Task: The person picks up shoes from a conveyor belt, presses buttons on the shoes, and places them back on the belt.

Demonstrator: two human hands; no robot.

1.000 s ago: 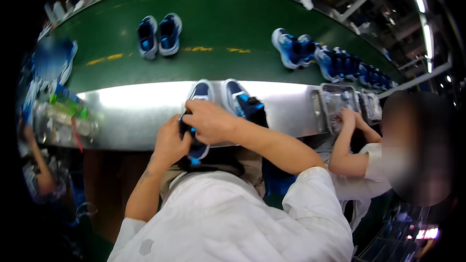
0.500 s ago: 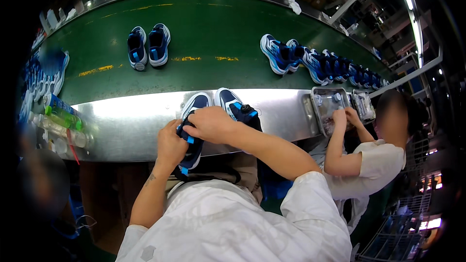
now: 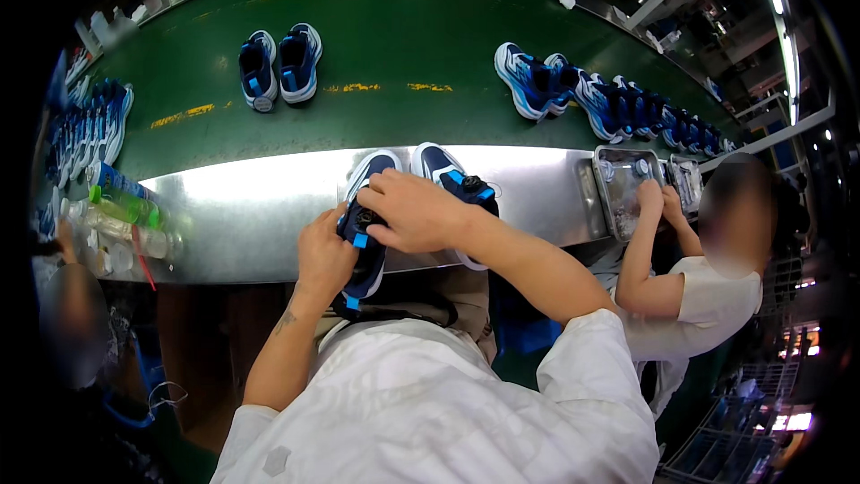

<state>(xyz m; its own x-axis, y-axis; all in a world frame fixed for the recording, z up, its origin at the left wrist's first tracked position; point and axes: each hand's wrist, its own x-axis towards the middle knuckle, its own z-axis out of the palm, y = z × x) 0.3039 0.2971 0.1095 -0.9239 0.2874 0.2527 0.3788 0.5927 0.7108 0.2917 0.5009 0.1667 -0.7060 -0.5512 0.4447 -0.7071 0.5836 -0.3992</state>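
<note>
A navy-and-white sneaker [image 3: 365,273] with bright blue tabs lies at the steel edge, toe pointing away and heel overhanging toward me. My left hand [image 3: 324,255] grips its left side. From the right, my right hand [image 3: 419,211] reaches across its top, fingers curled and thumb bent at a black round dial on the tongue. The fingertips of that hand are partly hidden. Just right of it stands the matching sneaker [image 3: 437,159], which has a black dial and blue strap and is partly covered by my right forearm.
Beyond the steel ledge [image 3: 242,206] runs a green conveyor belt [image 3: 385,45] carrying a pair of sneakers [image 3: 300,63] and a row of sneakers [image 3: 521,81] at right. Bottles [image 3: 125,206] crowd the left. At right a co-worker's hands [image 3: 658,199] work over a metal tray [image 3: 618,215].
The whole view has shifted slightly. My right hand's fingers have moved on the sneaker's tongue, and the black dial now shows beside them. My left hand stays at the sneaker's side.
</note>
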